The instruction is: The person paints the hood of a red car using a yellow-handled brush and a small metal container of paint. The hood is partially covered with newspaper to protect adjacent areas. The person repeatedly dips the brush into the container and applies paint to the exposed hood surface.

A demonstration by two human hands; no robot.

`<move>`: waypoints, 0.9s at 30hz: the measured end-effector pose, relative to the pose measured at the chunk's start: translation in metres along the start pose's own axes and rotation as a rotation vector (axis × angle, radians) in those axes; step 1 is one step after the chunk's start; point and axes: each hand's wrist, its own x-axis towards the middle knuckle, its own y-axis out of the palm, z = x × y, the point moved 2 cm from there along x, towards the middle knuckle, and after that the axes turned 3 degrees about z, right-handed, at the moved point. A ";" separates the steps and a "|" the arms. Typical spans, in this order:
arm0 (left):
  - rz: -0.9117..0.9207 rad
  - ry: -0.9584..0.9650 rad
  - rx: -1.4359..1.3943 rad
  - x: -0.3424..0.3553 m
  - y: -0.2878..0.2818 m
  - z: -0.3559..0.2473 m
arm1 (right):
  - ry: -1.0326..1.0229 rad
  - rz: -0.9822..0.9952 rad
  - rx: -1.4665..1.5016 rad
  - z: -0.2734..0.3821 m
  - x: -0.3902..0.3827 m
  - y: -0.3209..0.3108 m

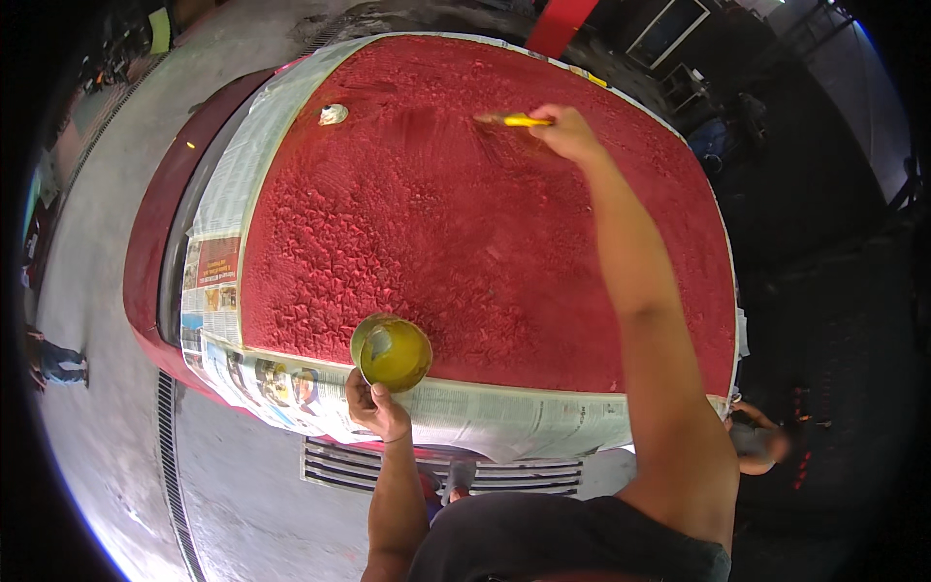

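Note:
A large red panel point(465, 223), the top of a car, fills the middle; its paint is wrinkled and blistered. My right hand point(567, 131) reaches far across it, gripping a yellow-handled brush point(514, 120) whose tip touches the red surface. My left hand point(378, 407) holds a round yellow-green bowl point(391, 352) of liquid over the panel's near edge. Newspaper masking point(504, 412) is taped along the near and left edges.
A small white knob point(334, 113) sticks up at the panel's far left. Grey concrete floor with a drain grate point(175, 466) lies to the left. Another person point(756, 441) crouches at the right. A metal grille point(436, 470) lies below the panel.

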 end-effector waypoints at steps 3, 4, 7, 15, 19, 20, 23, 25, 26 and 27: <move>-0.006 0.003 -0.011 -0.001 -0.001 0.004 | 0.026 -0.179 -0.154 0.009 0.022 0.046; 0.000 -0.001 -0.013 0.000 -0.001 0.005 | 0.034 -0.210 -0.191 0.007 0.021 0.055; 0.014 -0.004 -0.022 -0.002 -0.002 0.009 | 0.057 0.091 -0.247 -0.016 -0.001 0.039; 0.046 -0.020 0.014 0.000 -0.003 0.006 | 0.398 -0.148 -0.517 -0.076 -0.092 -0.080; 0.029 0.013 0.040 0.000 -0.001 0.003 | 0.391 -0.031 0.218 -0.058 -0.093 -0.061; 0.022 0.027 0.049 0.000 -0.001 0.003 | 0.395 0.069 0.447 -0.054 -0.092 -0.051; -0.009 0.016 -0.002 0.000 0.001 0.003 | 0.357 0.119 0.566 -0.058 -0.086 -0.024; 0.011 -0.017 -0.024 0.000 0.002 0.003 | 0.501 -0.023 0.595 -0.081 -0.084 -0.023; 0.014 -0.024 -0.020 -0.001 0.001 0.003 | 0.508 -0.051 0.649 -0.094 -0.083 -0.022; 0.003 -0.021 -0.018 -0.001 0.000 0.003 | 0.600 -0.146 0.549 -0.110 -0.085 -0.030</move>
